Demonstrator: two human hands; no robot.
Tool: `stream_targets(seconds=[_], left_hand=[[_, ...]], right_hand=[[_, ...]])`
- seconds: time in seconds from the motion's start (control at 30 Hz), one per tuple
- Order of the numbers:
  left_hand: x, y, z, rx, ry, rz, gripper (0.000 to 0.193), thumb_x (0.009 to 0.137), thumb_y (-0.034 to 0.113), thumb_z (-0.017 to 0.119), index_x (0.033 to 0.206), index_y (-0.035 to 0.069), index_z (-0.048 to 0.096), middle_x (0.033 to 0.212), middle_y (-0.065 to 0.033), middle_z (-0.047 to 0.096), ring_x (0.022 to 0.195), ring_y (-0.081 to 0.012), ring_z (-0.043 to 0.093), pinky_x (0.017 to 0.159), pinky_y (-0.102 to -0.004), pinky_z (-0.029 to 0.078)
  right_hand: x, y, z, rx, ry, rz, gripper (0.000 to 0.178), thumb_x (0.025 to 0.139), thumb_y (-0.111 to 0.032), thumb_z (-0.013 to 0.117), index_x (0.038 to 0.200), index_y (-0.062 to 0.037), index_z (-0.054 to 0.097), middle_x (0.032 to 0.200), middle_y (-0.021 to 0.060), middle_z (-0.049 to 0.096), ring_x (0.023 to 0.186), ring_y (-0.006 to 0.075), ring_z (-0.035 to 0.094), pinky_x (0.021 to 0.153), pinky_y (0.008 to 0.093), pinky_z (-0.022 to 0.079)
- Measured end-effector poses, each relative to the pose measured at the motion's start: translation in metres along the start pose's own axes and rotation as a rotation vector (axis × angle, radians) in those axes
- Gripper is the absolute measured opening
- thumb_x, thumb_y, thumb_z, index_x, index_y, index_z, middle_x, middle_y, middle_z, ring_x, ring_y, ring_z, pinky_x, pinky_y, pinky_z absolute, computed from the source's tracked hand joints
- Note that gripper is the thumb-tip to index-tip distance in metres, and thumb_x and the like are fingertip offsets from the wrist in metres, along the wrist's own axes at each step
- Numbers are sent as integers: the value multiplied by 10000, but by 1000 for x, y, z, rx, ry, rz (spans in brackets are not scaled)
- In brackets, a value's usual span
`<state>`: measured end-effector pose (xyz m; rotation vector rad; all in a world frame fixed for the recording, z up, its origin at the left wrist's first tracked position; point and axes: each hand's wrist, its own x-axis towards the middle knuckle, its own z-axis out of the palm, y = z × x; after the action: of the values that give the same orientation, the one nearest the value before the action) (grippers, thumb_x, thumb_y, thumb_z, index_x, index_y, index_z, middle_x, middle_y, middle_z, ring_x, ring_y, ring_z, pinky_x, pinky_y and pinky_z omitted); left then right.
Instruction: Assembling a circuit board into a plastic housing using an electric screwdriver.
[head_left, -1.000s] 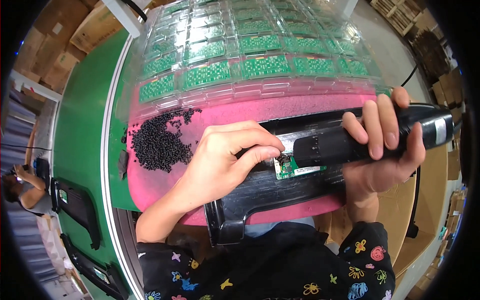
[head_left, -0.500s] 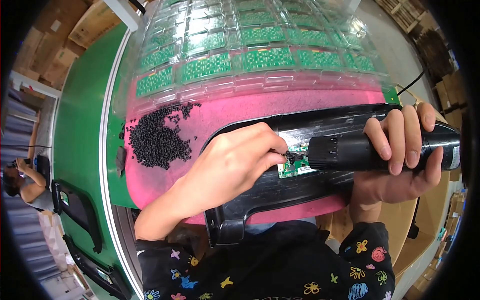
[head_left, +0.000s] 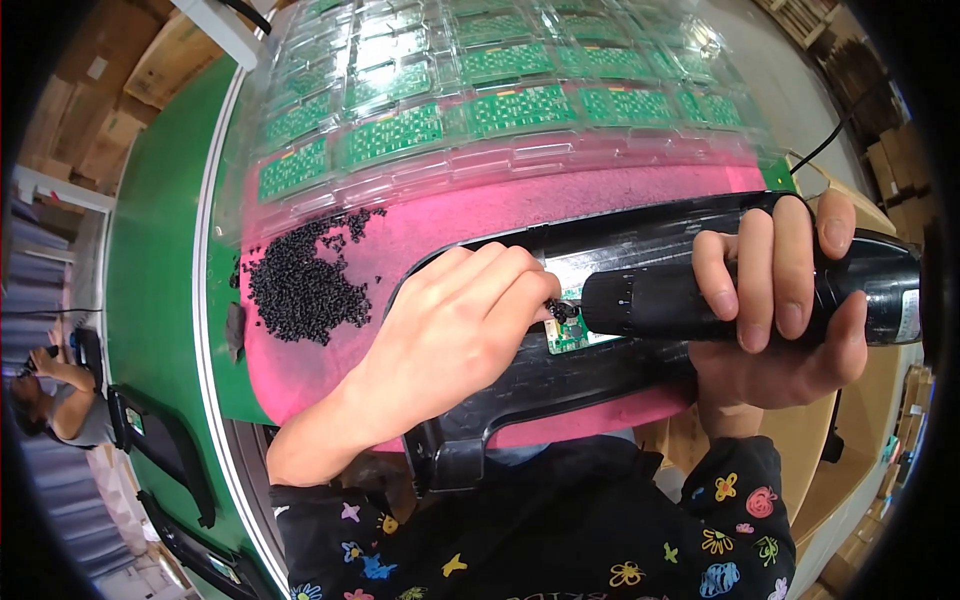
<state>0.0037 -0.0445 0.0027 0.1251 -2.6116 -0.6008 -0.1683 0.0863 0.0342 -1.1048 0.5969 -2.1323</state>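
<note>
My right hand [head_left: 785,300] wraps round a black electric screwdriver [head_left: 650,303] lying nearly level, its tip pointing left. Just left of that tip, my left hand [head_left: 450,325] pinches several small black screws [head_left: 563,311] between thumb and fingers. Under them, a small green circuit board [head_left: 572,338] sits in a long curved black plastic housing [head_left: 530,405]. The fingers and the driver hide much of the board and the driver's bit. The housing rests on a pink mat [head_left: 440,222], with a pile of loose black screws [head_left: 305,285] to its left.
Clear plastic trays [head_left: 500,135] of green circuit boards lie behind the housing. A dark lump [head_left: 234,330] lies beside the mat. More black housings [head_left: 165,445] rest on the green bench [head_left: 165,260]. Another person [head_left: 75,400] works at far left. A cardboard box [head_left: 845,440] stands at right.
The screwdriver and my right hand have shifted slightly left, nearer the left fingertips. My left hand still pinches the screws over the board. The whole view has shifted a little.
</note>
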Motion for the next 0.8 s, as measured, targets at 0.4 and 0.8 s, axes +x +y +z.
stream_targets(seconds=[0.4, 0.8], left_hand=[[0, -4, 2, 105, 119, 89, 175, 735, 100, 746, 858, 46, 635, 791, -35, 623, 726, -194, 624, 687, -318, 469], [4, -10, 4, -226, 5, 103, 211, 717, 28, 750, 886, 7, 625, 883, -98, 667, 860, -297, 659, 722, -373, 545]], right_hand=[[-3, 5, 1, -89, -69, 46, 326, 924, -305, 628, 1123, -136, 434, 723, -43, 502, 581, 89, 497, 650, 297, 449], [29, -27, -25, -412, -140, 118, 340, 883, -285, 609, 1065, -76, 411, 669, -26, 467, 473, 77, 423, 530, 259, 406]])
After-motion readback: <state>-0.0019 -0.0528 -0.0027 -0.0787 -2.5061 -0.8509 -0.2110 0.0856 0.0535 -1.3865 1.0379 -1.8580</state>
